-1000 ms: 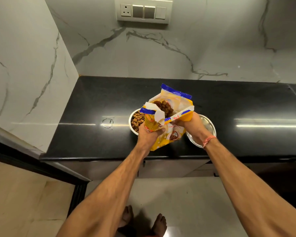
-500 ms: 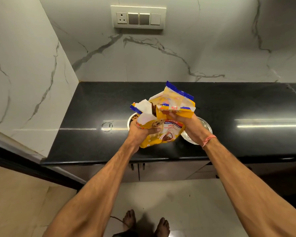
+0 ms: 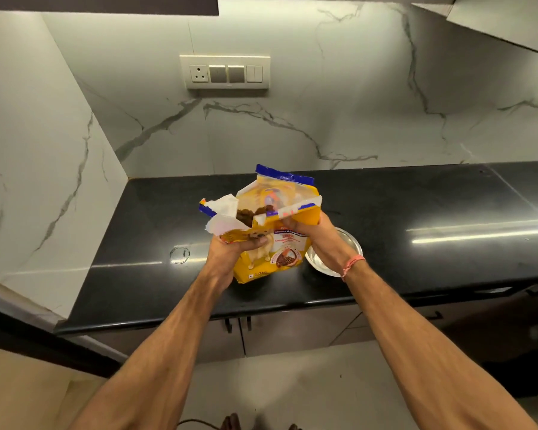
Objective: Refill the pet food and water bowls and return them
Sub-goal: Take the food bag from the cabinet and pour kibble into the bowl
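Now upright: bag lifted clear of the food bowl

Evidently the bag (image 3: pixel 271 240) has been brought back up from its pouring tilt of a second ago and is held upright above the bench (image 3: pixel 416 212). A second ago kibble could be seen in a bowl just left of the left hand; that bowl is now hidden behind the bag and hand, so its fill cannot be checked. The pour is judged finished, and the closing or setting aside of the bag appears to be the step in hand. The water bowl remains to be dealt with.

The bag's lower left side is grasped by the left hand (image 3: pixel 230 252), the thumb laid across its front. The top edge of the mouth is pinched by the right hand (image 3: pixel 311 231), fingers curled round the rim. The mouth is held spread, and dark brown kibble (image 3: pixel 249 212) is seen inside, above the left hand.

The bag is a glossy yellow pouch, crinkled, with a blue torn strip along the top and a white inner lining folded out to the left. A round steel bowl (image 3: pixel 348 246), shiny and shallow, is partly covered by the right wrist, just beyond and below it; it looks empty, though water cannot be ruled out. The bench is polished black stone, with streaks of light reflected right of the right hand.
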